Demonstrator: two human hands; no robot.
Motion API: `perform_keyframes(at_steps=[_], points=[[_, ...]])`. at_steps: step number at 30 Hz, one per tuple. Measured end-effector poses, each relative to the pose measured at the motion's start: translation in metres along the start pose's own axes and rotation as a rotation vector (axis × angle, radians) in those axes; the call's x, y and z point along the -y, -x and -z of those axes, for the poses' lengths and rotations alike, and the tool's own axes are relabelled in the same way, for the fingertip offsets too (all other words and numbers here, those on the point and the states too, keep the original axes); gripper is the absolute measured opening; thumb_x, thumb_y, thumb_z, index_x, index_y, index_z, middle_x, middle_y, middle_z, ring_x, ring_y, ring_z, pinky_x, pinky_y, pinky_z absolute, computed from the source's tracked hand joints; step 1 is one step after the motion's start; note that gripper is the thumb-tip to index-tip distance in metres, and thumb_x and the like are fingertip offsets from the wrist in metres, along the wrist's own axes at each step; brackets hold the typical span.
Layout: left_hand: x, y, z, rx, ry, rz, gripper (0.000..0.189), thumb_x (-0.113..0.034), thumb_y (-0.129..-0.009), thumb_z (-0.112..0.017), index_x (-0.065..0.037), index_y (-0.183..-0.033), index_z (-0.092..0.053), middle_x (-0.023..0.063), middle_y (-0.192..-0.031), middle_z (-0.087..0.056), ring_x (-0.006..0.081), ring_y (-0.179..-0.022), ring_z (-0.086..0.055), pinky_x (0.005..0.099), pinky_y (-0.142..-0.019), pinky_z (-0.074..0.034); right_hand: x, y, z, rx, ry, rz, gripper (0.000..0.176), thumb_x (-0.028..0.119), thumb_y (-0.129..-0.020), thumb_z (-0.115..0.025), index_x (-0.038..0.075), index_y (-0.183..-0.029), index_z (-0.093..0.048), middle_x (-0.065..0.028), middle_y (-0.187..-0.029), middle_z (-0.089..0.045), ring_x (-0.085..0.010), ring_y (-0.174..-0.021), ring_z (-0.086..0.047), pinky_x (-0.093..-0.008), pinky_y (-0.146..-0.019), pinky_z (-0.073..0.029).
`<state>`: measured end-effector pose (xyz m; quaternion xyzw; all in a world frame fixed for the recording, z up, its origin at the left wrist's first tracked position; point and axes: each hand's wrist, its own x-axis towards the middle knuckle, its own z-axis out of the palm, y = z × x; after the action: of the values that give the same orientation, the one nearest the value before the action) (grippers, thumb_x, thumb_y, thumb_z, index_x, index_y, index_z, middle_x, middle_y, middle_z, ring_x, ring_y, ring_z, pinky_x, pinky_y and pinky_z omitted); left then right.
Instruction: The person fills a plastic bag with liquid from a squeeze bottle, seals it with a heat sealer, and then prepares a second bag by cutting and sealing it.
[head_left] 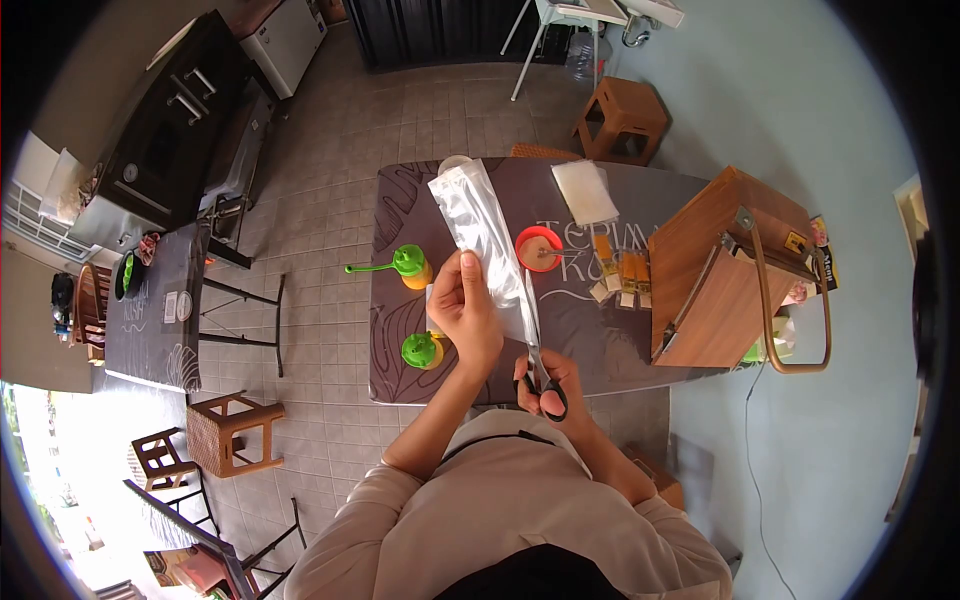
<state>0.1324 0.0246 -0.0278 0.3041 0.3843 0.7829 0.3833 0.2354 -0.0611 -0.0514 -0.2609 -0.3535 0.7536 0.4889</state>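
Note:
My left hand (468, 312) pinches a long, shiny clear plastic sleeve (470, 205) between thumb and fingers, over the dark table. In my right hand (566, 385) is a pair of scissors (540, 378), its black handles around the thumb and fingers. The scissor blades point away from my body and lie along the plastic's right edge. Just right of the plastic sits a red bowl (524, 262) holding a light brown substance and a spoon. Two squeeze bottles with green tops, one farther (410, 262) and one nearer (422, 350), stand left of my left hand.
On the table (400, 205) lie a white stack of sheets (585, 193) and several small yellowish packets (632, 268). A wooden case (700, 290) with a curved handle occupies the right end. Brown stools (622, 118) stand beyond the table and at left (232, 430).

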Motion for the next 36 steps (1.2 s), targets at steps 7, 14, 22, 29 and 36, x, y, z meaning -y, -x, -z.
perform_keyframes(at_steps=[7, 14, 22, 29, 36], points=[[-0.001, 0.009, 0.001, 0.036, -0.057, -0.032, 0.018, -0.014, -0.089, -0.052, 0.002, -0.086, -0.058, -0.0084, -0.062, -0.043, -0.0026, -0.05, -0.03, 0.014, -0.044, -0.02, -0.003, -0.005, 0.001, -0.078, 0.037, 0.052, 0.056, 0.04, -0.068, -0.073, 0.008, -0.097, -0.038, -0.0016, -0.049, -0.043, -0.0073, -0.04, -0.039, -0.0192, -0.038, -0.028], [-0.002, 0.012, 0.005, 0.068, -0.041, -0.021, 0.018, -0.014, -0.089, -0.051, 0.002, -0.088, -0.058, -0.0075, -0.063, -0.044, -0.0022, -0.051, -0.031, 0.0141, -0.044, -0.021, -0.003, -0.006, -0.003, -0.044, -0.002, 0.133, 0.052, 0.029, -0.073, -0.071, 0.014, -0.094, -0.025, -0.0011, -0.048, -0.041, -0.0069, -0.039, -0.038, -0.0188, -0.037, -0.027], [-0.005, 0.012, 0.008, 0.077, -0.065, -0.027, 0.018, -0.014, -0.089, -0.051, 0.003, -0.089, -0.058, -0.0069, -0.064, -0.046, -0.0018, -0.052, -0.033, 0.0137, -0.045, -0.024, -0.001, -0.007, -0.005, -0.149, -0.026, 0.095, 0.072, 0.044, -0.054, -0.078, 0.016, -0.091, -0.022, -0.0023, -0.05, -0.045, -0.0069, -0.038, -0.038, -0.0181, -0.037, -0.026], [-0.005, 0.015, 0.011, 0.113, -0.062, -0.005, 0.019, -0.015, -0.089, -0.052, 0.003, -0.089, -0.059, -0.0067, -0.064, -0.047, -0.0016, -0.053, -0.035, 0.0133, -0.046, -0.025, 0.005, -0.011, -0.007, -0.097, 0.045, 0.173, 0.051, 0.037, -0.073, -0.068, 0.017, -0.085, -0.023, 0.0005, -0.058, -0.04, -0.0073, -0.037, -0.04, -0.0175, -0.034, -0.028], [-0.004, 0.022, 0.014, 0.114, -0.09, 0.077, 0.023, -0.018, -0.089, -0.052, 0.004, -0.085, -0.058, -0.0027, -0.072, -0.053, 0.0021, -0.062, -0.042, 0.0163, -0.054, -0.032, 0.009, -0.016, -0.007, -0.117, -0.037, 0.229, 0.062, 0.033, -0.064, -0.077, 0.016, -0.087, -0.022, -0.0017, -0.05, -0.045, -0.0056, -0.038, -0.039, -0.0169, -0.036, -0.026]])
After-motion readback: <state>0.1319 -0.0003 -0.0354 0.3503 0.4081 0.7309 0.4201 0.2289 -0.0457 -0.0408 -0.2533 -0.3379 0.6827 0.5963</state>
